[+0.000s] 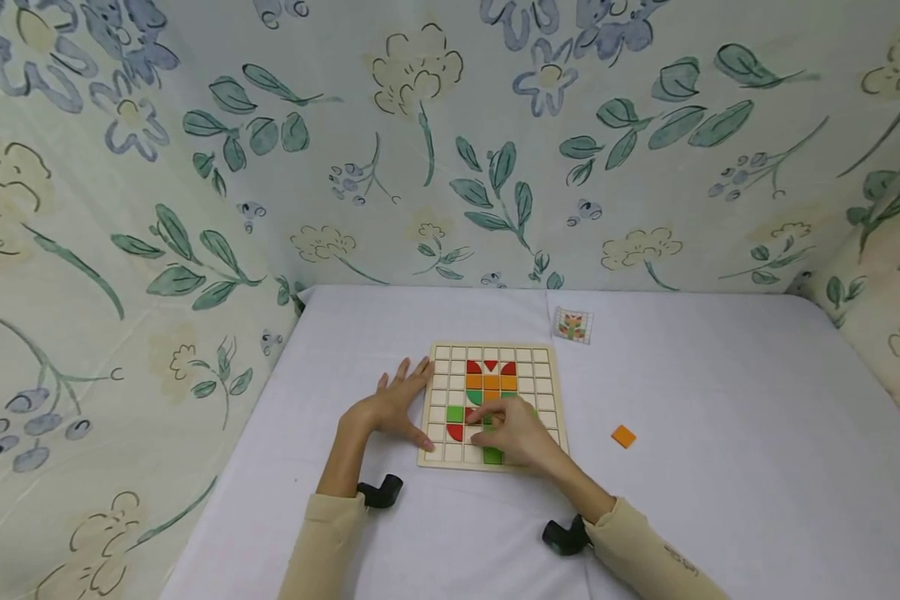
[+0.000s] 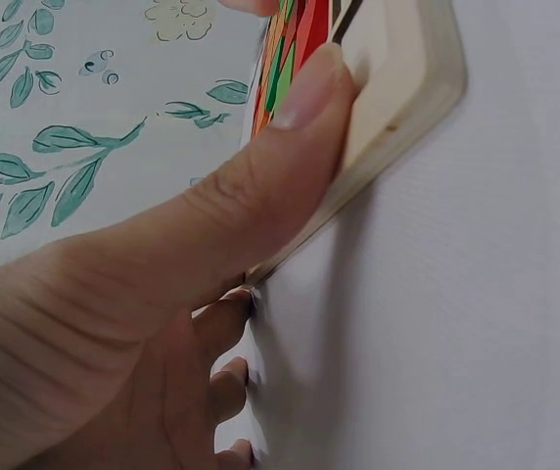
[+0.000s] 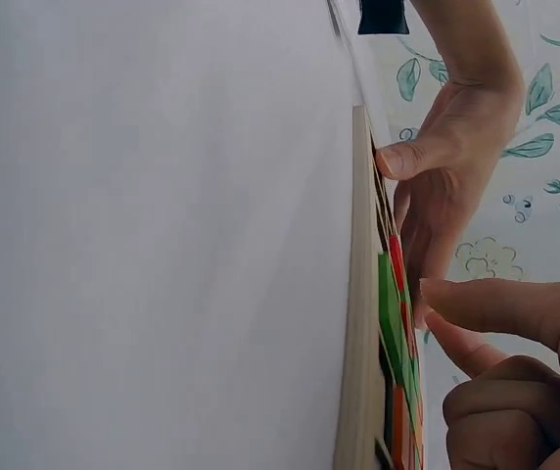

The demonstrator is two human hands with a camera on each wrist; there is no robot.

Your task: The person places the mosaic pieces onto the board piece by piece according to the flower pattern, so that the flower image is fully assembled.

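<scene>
A square wooden board (image 1: pixel 438 457) with a grid of recesses lies on the table, partly filled with red, orange and green tiles. My left hand (image 1: pixel 390 408) rests spread along its left edge, thumb on the near left corner. Over the lower middle of the board, my right hand (image 1: pixel 521 433) reaches in with index finger and thumb apart. Its index fingertip is right at a red tile (image 1: pixel 469 412), with the other fingers folded under. A light green tile (image 1: pixel 455 413) and a red quarter-round tile (image 1: pixel 456 432) sit just left of it. The right hand hides some tiles.
A loose orange square tile (image 1: pixel 624 436) lies on the white tablecloth right of the board. A small pattern card (image 1: pixel 573 325) lies behind the board's far right corner. Floral cloth (image 1: pixel 435 167) hangs behind and beside the table.
</scene>
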